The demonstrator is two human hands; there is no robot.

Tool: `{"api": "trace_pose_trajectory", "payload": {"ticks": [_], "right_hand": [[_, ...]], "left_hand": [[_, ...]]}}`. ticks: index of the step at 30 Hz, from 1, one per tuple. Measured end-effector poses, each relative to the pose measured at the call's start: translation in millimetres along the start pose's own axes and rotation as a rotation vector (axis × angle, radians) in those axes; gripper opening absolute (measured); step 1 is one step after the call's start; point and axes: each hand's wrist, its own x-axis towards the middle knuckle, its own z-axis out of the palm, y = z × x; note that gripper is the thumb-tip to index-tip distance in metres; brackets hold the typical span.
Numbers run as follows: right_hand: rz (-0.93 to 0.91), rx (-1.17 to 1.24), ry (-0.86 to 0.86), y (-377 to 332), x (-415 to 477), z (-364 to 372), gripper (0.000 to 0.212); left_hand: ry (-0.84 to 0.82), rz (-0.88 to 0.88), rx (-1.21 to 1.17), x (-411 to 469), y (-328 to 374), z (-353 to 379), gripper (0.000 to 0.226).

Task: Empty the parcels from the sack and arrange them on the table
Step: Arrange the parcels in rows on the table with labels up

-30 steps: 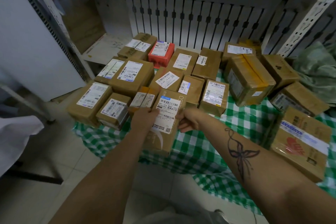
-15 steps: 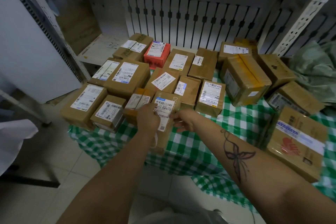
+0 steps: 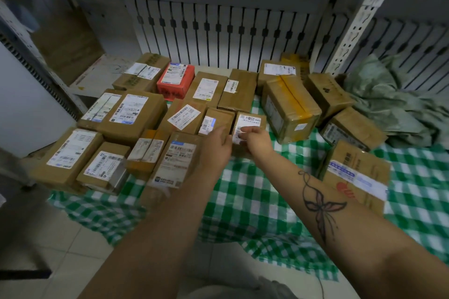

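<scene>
Many brown cardboard parcels with white labels lie packed together on a table under a green checked cloth (image 3: 255,204). A small brown parcel (image 3: 251,120) with a white label sits near the middle. My left hand (image 3: 217,147) presses against its left side and my right hand (image 3: 256,139) curls over its front, fingers on the label. A long brown parcel (image 3: 176,160) lies flat just left of my left hand, free of both hands. The crumpled green sack (image 3: 393,109) lies at the table's right rear.
A red parcel (image 3: 176,77) sits in the back row. A large yellow-taped box (image 3: 290,107) stands right of my hands, and another big box (image 3: 354,175) near the front right. A white radiator grille and a shelf post rise behind. The floor is tiled.
Both hands let go of the long parcel, which now lies flat in the front row. They moved right and forward onto the small labelled parcel.
</scene>
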Motion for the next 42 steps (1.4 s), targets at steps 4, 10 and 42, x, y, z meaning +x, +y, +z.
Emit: {"api": "trace_pose_trajectory", "payload": {"ticks": [4,10,42], "right_hand": [[-0.076,-0.065,0.137,-9,18,-38,0.02],[-0.058,-0.089,0.303,-18,47,-104,0.034],[0.041,-0.563,0.21,-55,126,-168,0.095]], "left_hand": [[-0.048,-0.001,-0.04,12,29,31,0.04],[-0.124,-0.069,-0.1,29,62,78,0.042],[-0.263,-0.337,-0.271,120,92,151,0.04]]}}
